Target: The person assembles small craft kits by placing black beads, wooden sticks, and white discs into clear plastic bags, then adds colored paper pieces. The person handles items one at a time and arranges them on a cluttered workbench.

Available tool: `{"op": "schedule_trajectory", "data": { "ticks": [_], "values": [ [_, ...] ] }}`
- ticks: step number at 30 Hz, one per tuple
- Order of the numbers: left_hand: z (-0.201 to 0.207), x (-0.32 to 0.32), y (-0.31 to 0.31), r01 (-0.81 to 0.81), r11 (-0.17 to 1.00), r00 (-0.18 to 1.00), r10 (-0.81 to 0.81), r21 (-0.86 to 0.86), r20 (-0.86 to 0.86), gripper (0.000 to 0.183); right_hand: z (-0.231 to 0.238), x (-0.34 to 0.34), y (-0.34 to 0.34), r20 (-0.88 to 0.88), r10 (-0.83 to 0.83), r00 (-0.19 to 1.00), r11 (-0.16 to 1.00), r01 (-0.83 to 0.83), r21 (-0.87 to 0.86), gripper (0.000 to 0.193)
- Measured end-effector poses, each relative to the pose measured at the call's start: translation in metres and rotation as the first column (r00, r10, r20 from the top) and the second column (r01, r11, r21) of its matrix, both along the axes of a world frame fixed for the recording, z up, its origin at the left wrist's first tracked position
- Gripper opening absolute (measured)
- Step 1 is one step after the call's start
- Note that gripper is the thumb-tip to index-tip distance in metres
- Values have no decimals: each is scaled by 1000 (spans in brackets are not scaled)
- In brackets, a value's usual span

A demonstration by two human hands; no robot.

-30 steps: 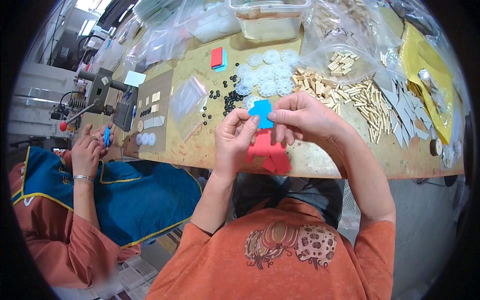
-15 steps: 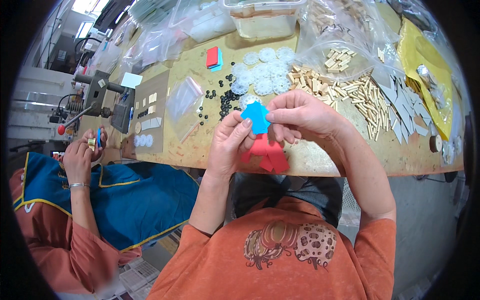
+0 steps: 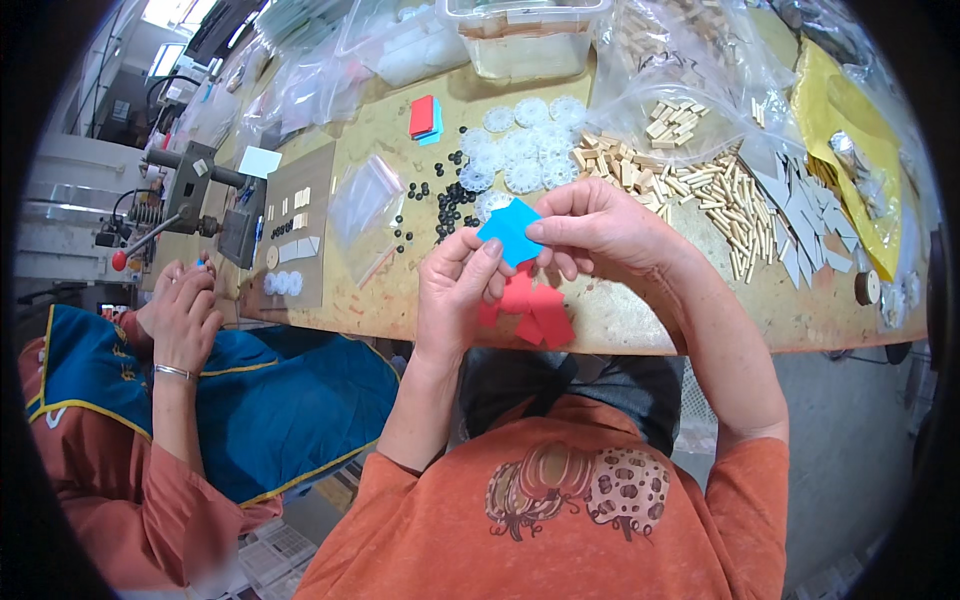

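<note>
Over the near edge of the table, several thin blue cards [image 3: 510, 232] are pinched between both hands. My left hand [image 3: 455, 285] grips their left side, thumb on top. The thumb and fingers of my right hand [image 3: 605, 228] are closed on their right corner. Right below lie loose red cards [image 3: 545, 315], fanned out on the tabletop and partly hidden by my fingers. Just beyond the cards are clear toothed plastic discs [image 3: 527, 145], and small black rings [image 3: 452, 207] are scattered to their left.
A red-and-blue card stack [image 3: 424, 117] lies farther back. Wooden dowels [image 3: 740, 215] and grey flat pieces [image 3: 805, 215] are heaped at right, near a yellow envelope [image 3: 845, 150]. Plastic tubs [image 3: 530, 50] stand behind. At left, a co-worker's hands [image 3: 183, 315] are near a lever press [image 3: 195, 185].
The blue cards have turned slightly and now look more squared together, still in both my hands. The co-worker's near hand has shifted right, covering most of what it holds.
</note>
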State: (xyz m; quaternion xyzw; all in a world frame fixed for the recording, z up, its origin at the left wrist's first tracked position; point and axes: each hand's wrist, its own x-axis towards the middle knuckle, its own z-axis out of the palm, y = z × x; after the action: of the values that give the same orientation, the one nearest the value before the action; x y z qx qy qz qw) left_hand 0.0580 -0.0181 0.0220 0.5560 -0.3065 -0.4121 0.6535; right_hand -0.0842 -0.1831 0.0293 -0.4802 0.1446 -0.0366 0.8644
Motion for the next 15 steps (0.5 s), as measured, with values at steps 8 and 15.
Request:
{"op": "schedule_trajectory", "data": {
  "ticks": [8,15],
  "values": [
    [1,0,2,-20,997,999,18,69,34,9,4,2,4,2,45,999,987,-44,-155,23],
    [20,7,-6,-128,990,925,138,-50,353,10,1,1,0,96,-179,979,984,180,1,16]
  ]
}}
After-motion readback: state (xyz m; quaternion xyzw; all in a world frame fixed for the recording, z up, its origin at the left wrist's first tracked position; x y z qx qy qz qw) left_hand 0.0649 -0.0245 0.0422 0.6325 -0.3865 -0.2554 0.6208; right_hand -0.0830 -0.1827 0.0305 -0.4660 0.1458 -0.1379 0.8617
